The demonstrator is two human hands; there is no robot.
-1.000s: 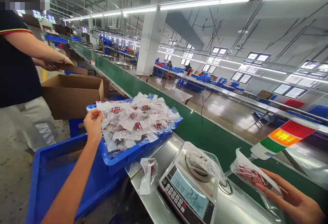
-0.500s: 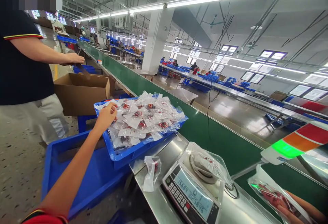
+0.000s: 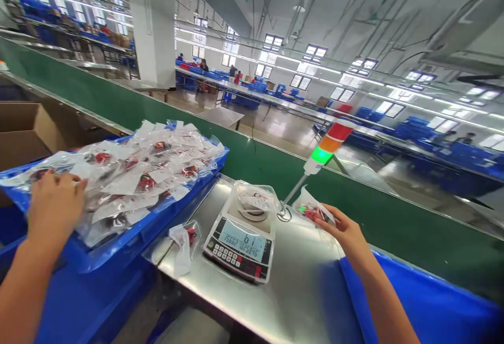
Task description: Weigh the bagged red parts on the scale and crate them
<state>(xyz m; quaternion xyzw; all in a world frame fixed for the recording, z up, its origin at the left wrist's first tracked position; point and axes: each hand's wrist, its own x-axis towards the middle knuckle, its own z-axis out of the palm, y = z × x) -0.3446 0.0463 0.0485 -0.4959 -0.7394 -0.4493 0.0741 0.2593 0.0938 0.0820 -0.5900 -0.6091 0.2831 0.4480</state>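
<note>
My left hand (image 3: pixel 59 202) rests over the near left of a heap of small clear bags (image 3: pixel 145 181) with red and dark contents. Its fingers are loosely bent and apart, touching the bags, and I see nothing clearly held. The heap fills a blue tray (image 3: pixel 92 265). Over the metal bench (image 3: pixel 303 281), my right hand (image 3: pixel 342 228) is closed on a clear bag (image 3: pixel 313 211) with red contents. Between the hands stands a digital scale (image 3: pixel 240 244), its display lit and a clear bag (image 3: pixel 258 199) on its pan. Another bag (image 3: pixel 183 247) lies left of the scale.
A green conveyor belt (image 3: pixel 271 168) runs behind the bench. A signal lamp (image 3: pixel 328 147) glows green beside the scale. To the right is a blue bin (image 3: pixel 425 302); another blue bin (image 3: pixel 94 312) sits below the tray. An open cardboard box (image 3: pixel 23 134) stands at far left.
My view has swung right, and the co-worker at left is out of sight. My right hand has brought its bag nearer the scale. My left hand remains at the heap.
</note>
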